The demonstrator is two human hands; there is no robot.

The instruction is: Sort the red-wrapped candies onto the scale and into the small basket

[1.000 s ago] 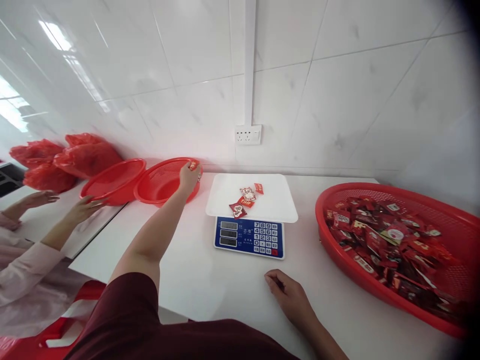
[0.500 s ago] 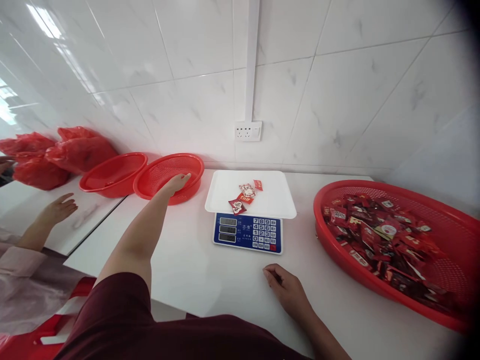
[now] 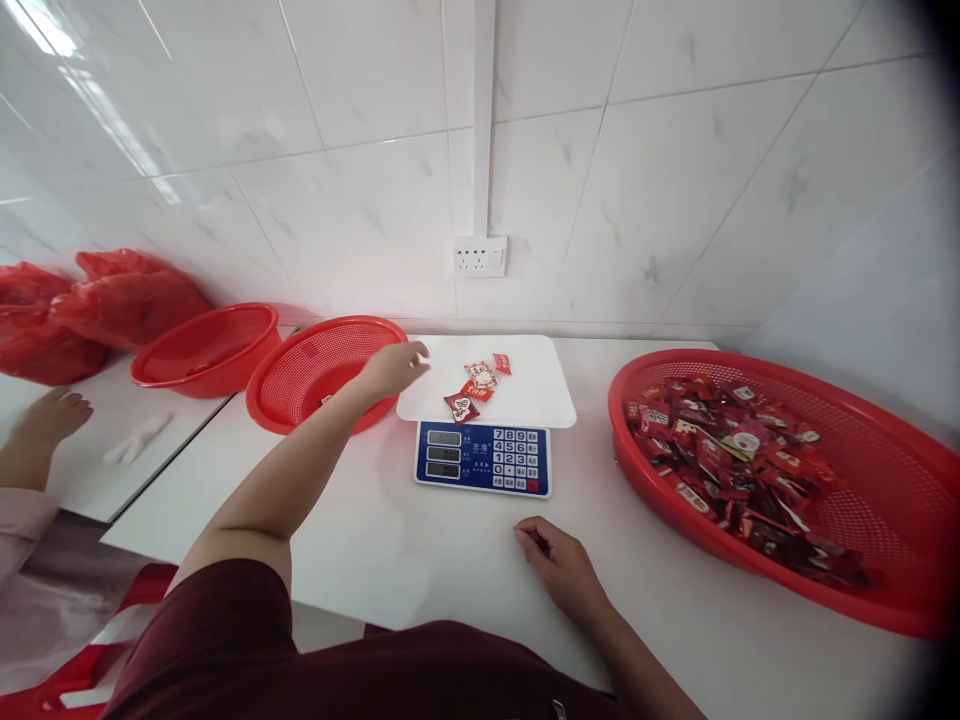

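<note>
My left hand (image 3: 395, 367) hovers with fingers apart between a round red mesh basket (image 3: 300, 375) and the white pan (image 3: 525, 395) of a blue-faced weighing scale (image 3: 484, 456). It holds nothing. Several red-wrapped candies (image 3: 475, 386) lie on the pan, just right of that hand. My right hand (image 3: 559, 562) rests loosely curled and empty on the white table (image 3: 420, 545), in front of the scale. A large red basket (image 3: 885, 480) full of wrapped candies (image 3: 720, 450) stands to the right.
A second red basin (image 3: 202, 350) and red plastic bags (image 3: 97, 310) sit at the far left on a neighbouring table. Another person's hand (image 3: 45, 420) rests there. A wall socket (image 3: 480, 256) is on the tiled wall behind the scale.
My left hand held a candy over the mesh basket, dipped into the basket, and has now come out empty toward the scale pan. The other person's hands drew back. My right hand stayed put.
</note>
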